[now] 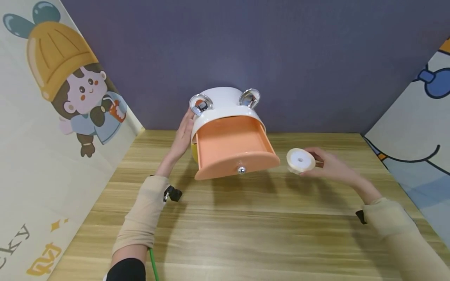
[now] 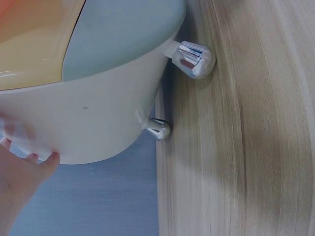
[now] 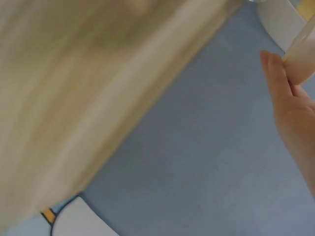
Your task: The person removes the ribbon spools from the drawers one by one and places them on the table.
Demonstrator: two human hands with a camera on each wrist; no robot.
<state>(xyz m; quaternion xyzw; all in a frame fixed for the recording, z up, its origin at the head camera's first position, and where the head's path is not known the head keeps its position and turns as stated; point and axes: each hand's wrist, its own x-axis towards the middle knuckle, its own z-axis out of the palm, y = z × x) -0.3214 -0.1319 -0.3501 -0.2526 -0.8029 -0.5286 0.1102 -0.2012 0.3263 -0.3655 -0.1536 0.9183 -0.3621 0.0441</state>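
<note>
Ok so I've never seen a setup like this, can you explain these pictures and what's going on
There's no robot here: a person works bare-handed. The wide picture comes from a camera on their head; the two others come from wrist cameras, one per arm. On the wooden table stands a white box with silver ears and an orange drawer pulled open. The left hand rests against the box's side. The right hand holds a pale round spool beside the drawer.
</note>
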